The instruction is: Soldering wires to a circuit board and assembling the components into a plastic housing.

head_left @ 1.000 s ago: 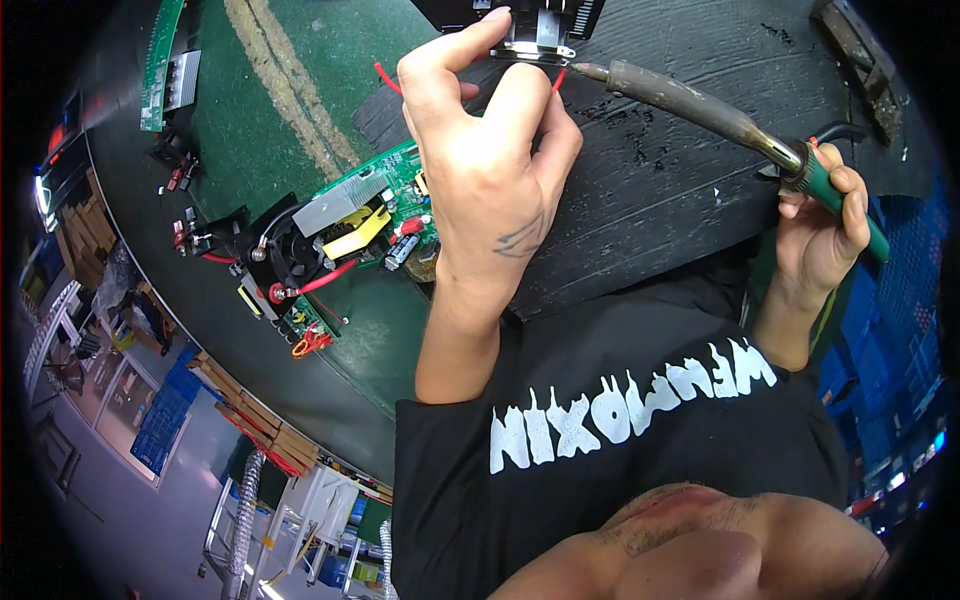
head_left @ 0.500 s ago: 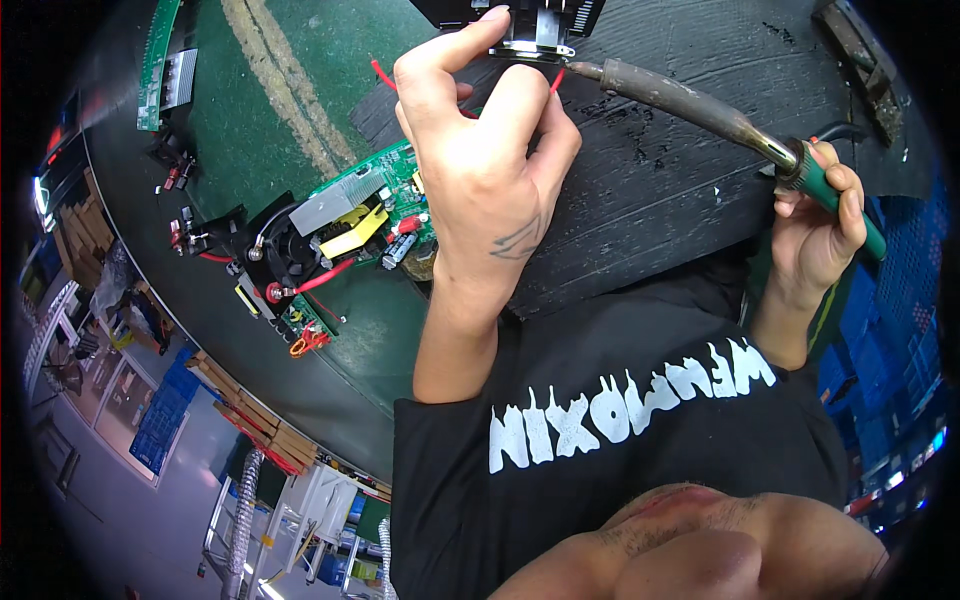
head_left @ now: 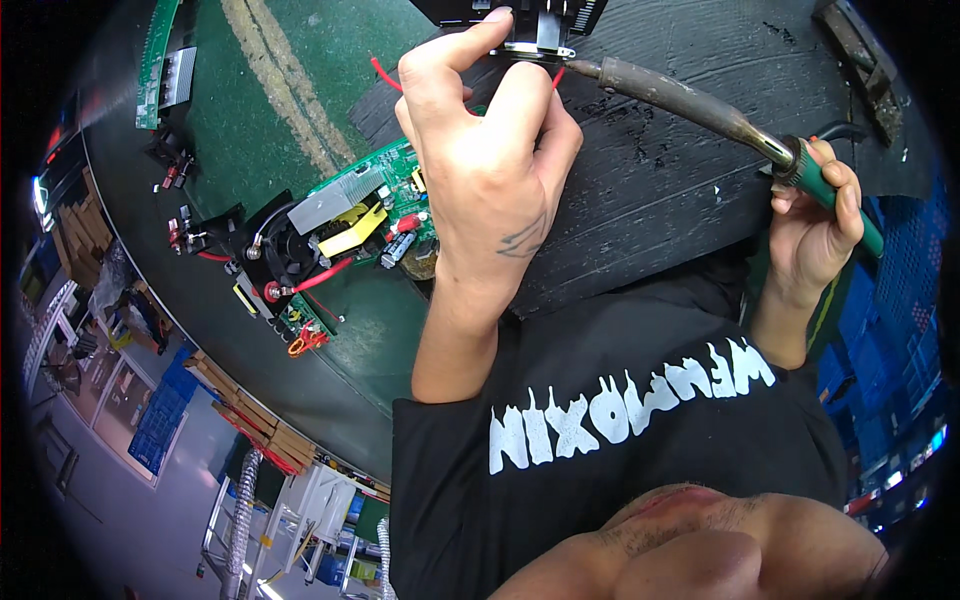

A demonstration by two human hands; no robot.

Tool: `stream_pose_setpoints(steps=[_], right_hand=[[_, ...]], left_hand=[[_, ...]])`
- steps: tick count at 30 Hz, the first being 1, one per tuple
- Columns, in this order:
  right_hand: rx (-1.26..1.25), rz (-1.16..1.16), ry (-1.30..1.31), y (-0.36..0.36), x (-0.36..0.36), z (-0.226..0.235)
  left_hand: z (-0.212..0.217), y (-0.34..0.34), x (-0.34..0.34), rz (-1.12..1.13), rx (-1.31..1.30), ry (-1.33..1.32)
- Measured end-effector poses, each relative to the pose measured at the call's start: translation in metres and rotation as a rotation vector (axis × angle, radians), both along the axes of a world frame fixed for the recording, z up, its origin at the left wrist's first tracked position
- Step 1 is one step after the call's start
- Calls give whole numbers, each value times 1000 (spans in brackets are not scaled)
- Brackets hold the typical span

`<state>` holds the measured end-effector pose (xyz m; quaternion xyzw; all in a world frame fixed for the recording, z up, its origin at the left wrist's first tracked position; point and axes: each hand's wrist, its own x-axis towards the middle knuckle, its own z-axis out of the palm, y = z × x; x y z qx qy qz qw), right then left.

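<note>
My left hand [head_left: 490,170] is raised over the dark bench, with its thumb and fingers pinched on a small black and metal part [head_left: 540,30] at the top edge, from which thin red wires [head_left: 385,72] run. My right hand [head_left: 815,225] grips the green handle of a soldering iron [head_left: 690,100]. The iron's long dark barrel reaches left, and its tip meets the small part beside my left fingers. A green circuit board [head_left: 365,215] with a yellow block, a metal heat sink and a black fan lies just left of my left wrist.
A green belt with a yellow stripe [head_left: 280,90] runs along the left. Another green board [head_left: 160,60] lies at the upper left, and small black and red parts [head_left: 180,235] sit near the belt edge. A rusty metal piece [head_left: 855,50] lies at the upper right. A blue crate [head_left: 900,330] stands at the right.
None of the things has shifted much. My left hand stays pinched on the small part and the iron tip stays against it.
</note>
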<state>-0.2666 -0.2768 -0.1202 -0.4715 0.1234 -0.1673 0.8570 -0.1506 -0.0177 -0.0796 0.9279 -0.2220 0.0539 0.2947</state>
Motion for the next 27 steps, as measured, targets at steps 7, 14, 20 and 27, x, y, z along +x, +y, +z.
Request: stream_pose_setpoints(steps=[7,14,20,27], right_hand=[[-60,14,63,0,-2,2],[-52,21,51,1,-2,2],[-70,9,63,2,-2,3],[-69,14,61,3,-2,5]], left_hand=[[-35,-38,45,-304,-966,-706],[-30,-29,33,-159,-496,-377],[-78,-26,43,-297,-964,-670],[-69,-28,41,-289,-960,-688]])
